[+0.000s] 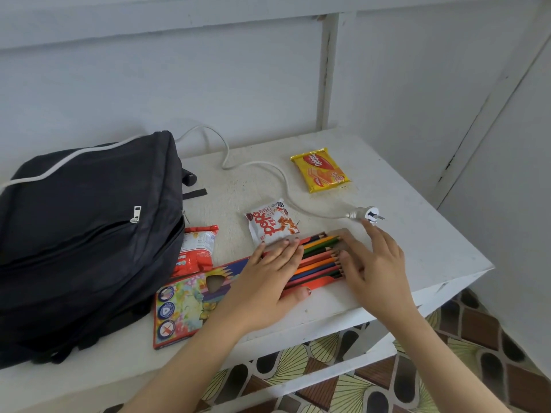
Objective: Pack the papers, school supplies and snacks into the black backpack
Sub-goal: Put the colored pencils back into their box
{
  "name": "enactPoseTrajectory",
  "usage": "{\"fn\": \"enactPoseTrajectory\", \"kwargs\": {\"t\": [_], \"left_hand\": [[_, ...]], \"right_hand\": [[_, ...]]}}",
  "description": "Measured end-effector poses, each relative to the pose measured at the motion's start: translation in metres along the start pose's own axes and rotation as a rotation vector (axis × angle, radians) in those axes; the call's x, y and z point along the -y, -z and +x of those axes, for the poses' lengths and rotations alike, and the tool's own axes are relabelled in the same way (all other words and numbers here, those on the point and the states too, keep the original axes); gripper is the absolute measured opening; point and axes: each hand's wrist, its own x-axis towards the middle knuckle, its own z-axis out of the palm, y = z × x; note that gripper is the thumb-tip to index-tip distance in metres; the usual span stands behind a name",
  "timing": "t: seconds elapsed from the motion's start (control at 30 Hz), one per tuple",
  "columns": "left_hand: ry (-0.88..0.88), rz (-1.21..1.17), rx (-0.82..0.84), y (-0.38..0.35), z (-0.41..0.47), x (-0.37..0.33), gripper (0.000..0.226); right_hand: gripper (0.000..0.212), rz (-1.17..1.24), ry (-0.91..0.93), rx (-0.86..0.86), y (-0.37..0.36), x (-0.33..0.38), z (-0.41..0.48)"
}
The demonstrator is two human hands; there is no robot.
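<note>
A black backpack [86, 234] lies zipped on the left of the white table [417, 234]. In front of it lies a colourful pencil box [185, 305], with a row of coloured pencils [320, 257] sliding out of its right end. My left hand [268, 281] lies flat on the box and pencils, fingers straight. My right hand [372, 263] touches the pencil tips with spread fingers. A red-and-white snack packet [196, 248] sits beside the backpack, a white snack packet [272, 225] lies behind the pencils, and a yellow wafer packet [320, 169] rests farther back.
A white power cord [268, 168] runs from behind the backpack across the table to a plug [368, 215] just beyond my right hand. The table's right edge drops to a patterned tiled floor [447, 353]. Grey walls stand behind.
</note>
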Motion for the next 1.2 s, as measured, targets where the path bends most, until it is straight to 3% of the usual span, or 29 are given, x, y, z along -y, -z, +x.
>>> {"fn": "enactPoseTrajectory", "kwargs": {"t": [0.27, 0.6, 0.77, 1.1, 1.2], "left_hand": [[0.001, 0.003, -0.030, 0.001, -0.004, 0.000, 0.079], [0.054, 0.078, -0.033, -0.001, -0.012, -0.006, 0.072], [0.043, 0.022, -0.033, -0.001, -0.012, -0.003, 0.076], [0.037, 0.022, -0.029, 0.002, -0.013, -0.009, 0.065], [-0.014, 0.001, -0.120, -0.005, -0.013, -0.022, 0.058]], "right_hand": [[0.072, -0.152, -0.025, 0.215, -0.001, 0.008, -0.003], [0.067, -0.166, -0.004, 0.348, 0.005, 0.007, 0.000], [0.083, -0.123, -0.034, 0.299, 0.005, 0.014, -0.003], [0.076, -0.056, -0.064, 0.330, 0.008, 0.016, -0.003], [0.072, -0.088, -0.058, 0.309, 0.006, 0.016, -0.006]]}}
